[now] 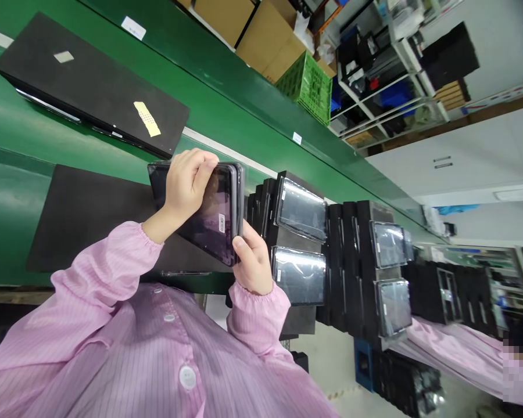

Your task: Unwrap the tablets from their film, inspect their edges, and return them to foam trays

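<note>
I hold a dark flat screen panel [215,223] with a small white label over a black mat [82,215] on the green bench. My left hand [186,181] is closed over the panel's upper edge, with the fingers curled onto its face. My right hand [251,262] grips its lower corner, thumb on the glass. Both sleeves are pink.
A long black flat box [91,87] with a yellow tape strip lies on the green conveyor [226,110]. Stacked black trays of screen panels [300,232] stand right beside my hands, and more trays [390,261] lie beyond. Another person's pink sleeve [457,348], cardboard boxes [265,35], a green crate [309,84] and shelves [383,75] are nearby.
</note>
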Demonstrator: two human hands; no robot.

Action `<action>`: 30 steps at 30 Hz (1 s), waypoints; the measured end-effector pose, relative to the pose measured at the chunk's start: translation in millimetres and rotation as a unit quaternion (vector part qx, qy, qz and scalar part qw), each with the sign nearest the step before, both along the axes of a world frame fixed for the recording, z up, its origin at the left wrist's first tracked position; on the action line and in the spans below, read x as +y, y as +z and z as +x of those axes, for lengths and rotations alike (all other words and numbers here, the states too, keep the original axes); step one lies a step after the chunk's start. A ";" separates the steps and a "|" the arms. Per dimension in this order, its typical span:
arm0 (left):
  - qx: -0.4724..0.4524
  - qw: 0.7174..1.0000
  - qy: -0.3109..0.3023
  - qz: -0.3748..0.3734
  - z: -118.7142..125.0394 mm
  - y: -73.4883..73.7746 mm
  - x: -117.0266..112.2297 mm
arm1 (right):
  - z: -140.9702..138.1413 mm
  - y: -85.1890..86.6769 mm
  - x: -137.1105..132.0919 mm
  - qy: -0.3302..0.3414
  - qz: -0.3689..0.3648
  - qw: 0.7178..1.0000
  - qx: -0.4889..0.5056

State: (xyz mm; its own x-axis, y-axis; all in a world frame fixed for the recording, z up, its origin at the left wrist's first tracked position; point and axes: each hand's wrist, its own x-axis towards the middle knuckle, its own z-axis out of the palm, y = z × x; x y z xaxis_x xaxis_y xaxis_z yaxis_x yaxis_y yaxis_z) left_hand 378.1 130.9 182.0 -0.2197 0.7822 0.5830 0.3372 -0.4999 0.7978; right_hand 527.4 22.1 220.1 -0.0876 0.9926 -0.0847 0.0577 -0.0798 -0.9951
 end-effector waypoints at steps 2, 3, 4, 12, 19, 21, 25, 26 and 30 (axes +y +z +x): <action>-0.004 1.000 0.002 -0.004 -0.6 -0.7 0.3 | -1.7 1.9 1.2 0.000 0.002 1.000 -0.012; -0.004 1.000 0.003 -0.005 -0.9 -1.2 0.3 | -2.2 2.5 1.8 0.002 0.003 1.000 -0.017; -0.005 1.000 0.004 -0.006 -1.0 -1.9 0.6 | -2.6 2.7 2.3 0.004 0.002 1.000 -0.020; -0.039 0.999 -0.022 -0.018 2.2 -2.4 16.4 | -13.1 3.2 8.2 -0.058 -0.013 0.997 0.056; -0.062 0.995 -0.066 -0.038 -1.0 14.8 -9.0 | -10.3 29.5 -6.5 -0.073 -0.060 0.990 0.104; -0.061 0.995 -0.060 -0.054 -0.9 8.6 -16.5 | -7.7 28.1 -9.7 -0.064 -0.082 0.988 0.112; -0.042 0.992 -0.051 -0.105 3.5 -8.1 -21.8 | -1.7 19.7 -10.1 -0.031 -0.099 0.987 0.121; -0.038 0.992 -0.050 -0.112 5.0 -10.7 -21.7 | 0.0 18.5 -9.6 -0.026 -0.101 0.988 0.116; -0.030 0.992 -0.041 -0.117 8.9 -13.1 -20.2 | 4.9 17.5 -6.9 -0.014 -0.112 0.990 0.087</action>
